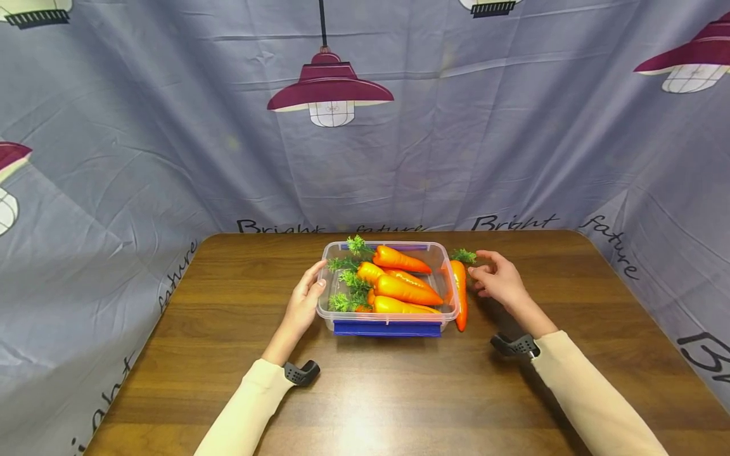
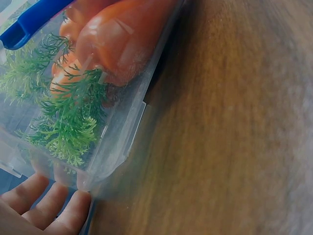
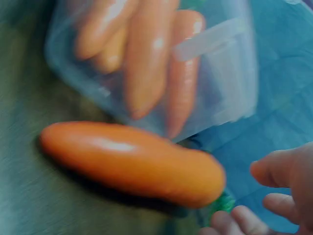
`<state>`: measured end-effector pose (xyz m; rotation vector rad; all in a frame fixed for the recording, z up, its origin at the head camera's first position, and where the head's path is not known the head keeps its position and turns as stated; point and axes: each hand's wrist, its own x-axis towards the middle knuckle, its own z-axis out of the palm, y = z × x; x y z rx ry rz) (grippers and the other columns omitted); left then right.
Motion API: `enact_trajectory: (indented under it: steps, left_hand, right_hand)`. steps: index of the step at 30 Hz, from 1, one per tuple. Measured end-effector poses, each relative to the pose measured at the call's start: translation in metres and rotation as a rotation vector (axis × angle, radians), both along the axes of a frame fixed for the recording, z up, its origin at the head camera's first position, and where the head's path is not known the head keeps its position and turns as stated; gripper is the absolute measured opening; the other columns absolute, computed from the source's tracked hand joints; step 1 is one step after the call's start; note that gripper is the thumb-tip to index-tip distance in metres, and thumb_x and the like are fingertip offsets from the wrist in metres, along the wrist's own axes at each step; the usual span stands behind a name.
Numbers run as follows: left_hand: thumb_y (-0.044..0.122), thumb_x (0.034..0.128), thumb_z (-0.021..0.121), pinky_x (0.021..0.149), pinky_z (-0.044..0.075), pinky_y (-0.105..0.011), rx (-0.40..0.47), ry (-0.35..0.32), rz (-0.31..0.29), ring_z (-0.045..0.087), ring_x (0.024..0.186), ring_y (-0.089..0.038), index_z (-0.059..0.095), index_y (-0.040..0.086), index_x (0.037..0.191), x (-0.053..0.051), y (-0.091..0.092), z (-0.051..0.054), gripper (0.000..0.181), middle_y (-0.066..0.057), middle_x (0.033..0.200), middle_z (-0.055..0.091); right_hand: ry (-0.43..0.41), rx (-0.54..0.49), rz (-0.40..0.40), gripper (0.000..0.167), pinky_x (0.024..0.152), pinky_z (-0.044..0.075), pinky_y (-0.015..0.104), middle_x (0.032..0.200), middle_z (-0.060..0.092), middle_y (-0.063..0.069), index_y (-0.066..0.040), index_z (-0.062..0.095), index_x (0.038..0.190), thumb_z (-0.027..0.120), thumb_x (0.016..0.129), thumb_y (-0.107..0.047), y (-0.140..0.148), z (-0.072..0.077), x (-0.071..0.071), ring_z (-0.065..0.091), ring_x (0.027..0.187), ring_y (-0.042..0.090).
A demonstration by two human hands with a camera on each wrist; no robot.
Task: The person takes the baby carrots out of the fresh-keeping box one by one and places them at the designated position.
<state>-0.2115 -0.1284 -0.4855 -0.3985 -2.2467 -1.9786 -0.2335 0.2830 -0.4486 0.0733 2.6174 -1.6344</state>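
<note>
A clear plastic box (image 1: pixel 388 316) with blue clips holds several orange carrots (image 1: pixel 402 290) with green tops. The left hand (image 1: pixel 302 304) rests its fingers against the box's left wall; in the left wrist view its fingertips (image 2: pixel 68 203) touch the clear side. One loose carrot (image 1: pixel 460 294) lies on the table just right of the box, its leafy top toward the back. Beside its top end is the right hand (image 1: pixel 499 278), fingers parted and bent a little. In the right wrist view the right hand (image 3: pixel 279 196) holds nothing, near the loose carrot's (image 3: pixel 132 161) thick end.
The brown wooden table (image 1: pixel 365 392) reaches a grey-blue printed curtain (image 1: pixel 365 171) at the back and sides. A black band (image 1: pixel 302 373) is on the left wrist and another black band (image 1: pixel 516 346) on the right wrist.
</note>
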Motion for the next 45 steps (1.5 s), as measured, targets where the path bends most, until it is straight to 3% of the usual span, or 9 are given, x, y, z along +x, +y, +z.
enact_trajectory:
  steps: [5, 11, 14, 18, 22, 26, 31, 37, 45]
  left_hand:
    - [0.002, 0.1053, 0.042, 0.123, 0.025, -0.058, 0.01, 0.002, -0.009, 0.027, 0.153, -0.044, 0.039, -0.006, 0.151, 0.0, 0.001, 0.0, 0.046, -0.027, 0.161, 0.035]
    - [0.002, 0.1054, 0.042, 0.124, 0.025, -0.057, 0.014, 0.001, -0.01, 0.027, 0.153, -0.041, 0.039, -0.005, 0.151, 0.0, 0.0, 0.0, 0.047, -0.025, 0.162, 0.035]
    - [0.002, 0.1053, 0.042, 0.123, 0.025, -0.057, 0.008, 0.002, -0.007, 0.028, 0.153, -0.042, 0.04, -0.005, 0.151, 0.0, 0.0, 0.0, 0.046, -0.026, 0.161, 0.036]
    - [0.003, 0.1055, 0.042, 0.123, 0.026, -0.058, 0.007, 0.002, -0.007, 0.028, 0.153, -0.043, 0.04, -0.005, 0.151, 0.0, 0.0, 0.001, 0.046, -0.026, 0.161, 0.036]
    - [0.004, 0.1058, 0.042, 0.123, 0.025, -0.059, 0.008, 0.0, -0.009, 0.027, 0.153, -0.043, 0.04, -0.004, 0.151, 0.0, 0.0, 0.001, 0.046, -0.025, 0.162, 0.035]
    - [0.003, 0.1057, 0.042, 0.123, 0.025, -0.059, 0.008, -0.003, -0.006, 0.027, 0.153, -0.043, 0.04, -0.004, 0.151, 0.0, 0.0, 0.001, 0.046, -0.025, 0.162, 0.035]
    - [0.003, 0.1057, 0.042, 0.123, 0.025, -0.059, 0.01, -0.007, -0.011, 0.027, 0.153, -0.043, 0.039, -0.004, 0.152, 0.002, 0.0, 0.0, 0.047, -0.026, 0.162, 0.034]
    - [0.003, 0.1058, 0.042, 0.124, 0.024, -0.058, 0.015, -0.009, -0.011, 0.026, 0.154, -0.042, 0.039, -0.005, 0.152, 0.003, 0.0, 0.001, 0.047, -0.025, 0.162, 0.034]
    - [0.003, 0.1057, 0.042, 0.123, 0.025, -0.058, 0.016, -0.01, -0.012, 0.026, 0.153, -0.042, 0.039, -0.005, 0.152, 0.002, 0.0, 0.002, 0.047, -0.026, 0.162, 0.035]
  right_hand:
    - [0.132, -0.006, -0.023, 0.054, 0.061, 0.059, 0.023, 0.095, 0.069, -0.002, 0.004, 0.043, 0.147, 0.061, 0.098, -0.012, -0.001, 0.023, -0.001, 0.065, 0.07, 0.006]
    - [0.198, 0.038, 0.1, 0.053, 0.066, 0.061, 0.024, 0.116, 0.064, 0.024, 0.002, 0.045, 0.147, 0.062, 0.098, -0.011, -0.019, 0.052, -0.003, 0.066, 0.079, 0.002]
    - [0.204, 0.078, 0.174, 0.053, 0.071, 0.061, 0.025, 0.123, 0.063, 0.03, 0.001, 0.047, 0.146, 0.063, 0.097, -0.011, -0.031, 0.061, -0.005, 0.065, 0.084, 0.002]
    - [0.196, 0.113, 0.278, 0.052, 0.078, 0.063, 0.035, 0.125, 0.064, 0.03, -0.002, 0.05, 0.145, 0.066, 0.096, -0.01, -0.048, 0.068, -0.009, 0.071, 0.093, 0.019]
    - [0.183, 0.195, 0.39, 0.054, 0.087, 0.061, 0.048, 0.128, 0.065, 0.028, -0.006, 0.051, 0.145, 0.069, 0.095, -0.013, -0.065, 0.07, -0.012, 0.071, 0.104, 0.036]
    - [0.181, 0.292, 0.5, 0.055, 0.095, 0.057, 0.053, 0.131, 0.065, 0.027, -0.008, 0.052, 0.145, 0.07, 0.094, -0.015, -0.08, 0.068, -0.013, 0.07, 0.108, 0.038]
    - [0.156, 0.302, 0.631, 0.057, 0.095, 0.058, 0.051, 0.133, 0.062, 0.029, -0.001, 0.05, 0.146, 0.069, 0.093, -0.008, -0.093, 0.06, -0.013, 0.069, 0.112, 0.041]
    - [0.107, 0.317, 0.685, 0.057, 0.098, 0.058, 0.048, 0.136, 0.061, 0.029, 0.002, 0.048, 0.146, 0.067, 0.093, -0.005, -0.099, 0.053, -0.013, 0.069, 0.114, 0.039]
    - [0.104, 0.345, 0.742, 0.056, 0.1, 0.056, 0.049, 0.124, 0.068, 0.023, 0.001, 0.052, 0.144, 0.07, 0.092, -0.009, -0.104, 0.049, -0.013, 0.068, 0.114, 0.035]
